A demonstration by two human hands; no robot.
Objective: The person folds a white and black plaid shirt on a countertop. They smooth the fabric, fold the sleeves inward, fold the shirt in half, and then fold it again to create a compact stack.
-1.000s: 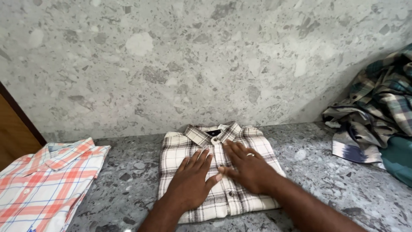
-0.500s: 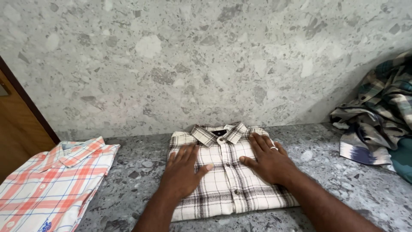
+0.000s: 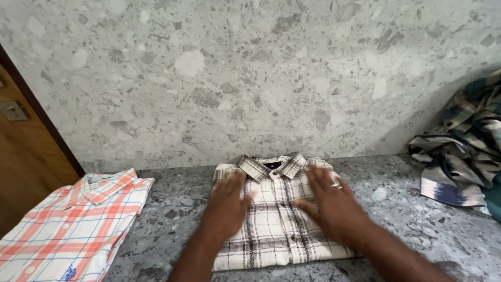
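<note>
Folded brown-and-white plaid shirt (image 3: 276, 219) lies mid-worktop (image 3: 407, 219), long axis running front to back, collar pointing at the rear edge. Left hand (image 3: 227, 201) and right hand (image 3: 331, 201) rest flat on it, fingers spread, gripping nothing.

Plaid shirts on grey speckled stone

Folded shirt (image 3: 276, 219) cream with brown-black checks; left shirt (image 3: 73, 224) orange-white-blue plaid; right clothes heap (image 3: 464, 151) green, navy, white checks.
</note>
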